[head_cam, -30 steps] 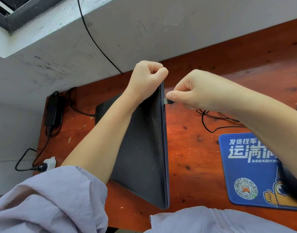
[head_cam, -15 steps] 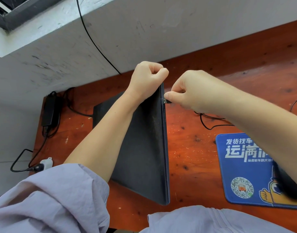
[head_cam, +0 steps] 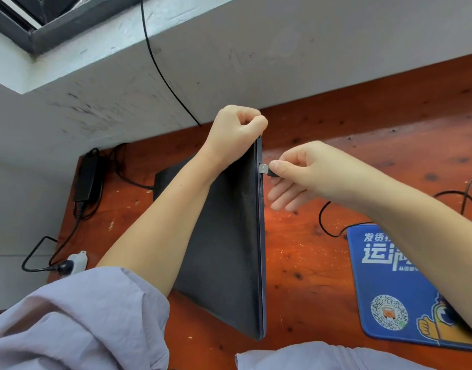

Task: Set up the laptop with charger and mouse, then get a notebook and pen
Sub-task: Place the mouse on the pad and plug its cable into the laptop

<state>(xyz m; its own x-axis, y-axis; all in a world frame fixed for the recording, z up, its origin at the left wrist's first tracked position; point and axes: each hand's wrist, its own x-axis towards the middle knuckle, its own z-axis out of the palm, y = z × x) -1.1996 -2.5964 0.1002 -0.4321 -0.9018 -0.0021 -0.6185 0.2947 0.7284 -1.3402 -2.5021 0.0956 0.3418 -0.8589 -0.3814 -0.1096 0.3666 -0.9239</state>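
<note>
Closed laptop (head_cam: 229, 236) tilted up on its left edge on the desk (head_cam: 309, 263), its far top corner clamped in the left hand (head_cam: 236, 134). Right hand (head_cam: 309, 169) pinches a USB plug (head_cam: 264, 169) between thumb and forefinger, other fingers loosely spread. Half a second ago the plug sat against the laptop's side; now its metal end shows, just outside the port, so the mouse connection appears unfinished. Charger brick (head_cam: 88, 174) lies far left; mouse pad (head_cam: 389, 289) right. Nothing blocks the port.
</note>
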